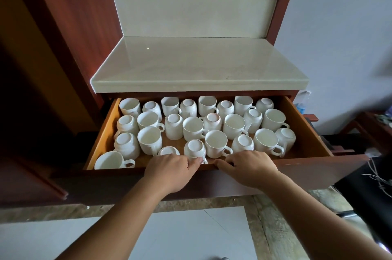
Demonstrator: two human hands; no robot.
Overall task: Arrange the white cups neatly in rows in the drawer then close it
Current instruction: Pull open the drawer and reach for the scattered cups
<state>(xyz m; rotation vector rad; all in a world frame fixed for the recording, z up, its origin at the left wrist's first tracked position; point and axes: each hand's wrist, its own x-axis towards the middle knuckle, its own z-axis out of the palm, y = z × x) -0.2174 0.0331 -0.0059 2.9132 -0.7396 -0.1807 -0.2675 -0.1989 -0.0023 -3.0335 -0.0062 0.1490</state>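
**A:** Where is there room to move?

**B:** The drawer (305, 126) is pulled out under the bench (199, 68), and its back row sits just below the bench's front edge. Bare wood shows along the front rim at the right corner, and in a small gap near the middle. The cups (215, 143) fill the rest, many of them touching.

**A:** Which way do they face?

**B:** All stand on end. Some are mouth up and some base up, alternating along the back row. The handles that show point mostly right or front-right. One upright cup stands apart in the front left corner with its handle to the right.

**A:** And the hands?

**B:** Both are at the front rim. The left hand (171, 166) is curled, with its tips at an upturned cup's handle. I cannot tell whether it holds it. The right hand (250, 166) curls its fingers over the drawer's front edge.
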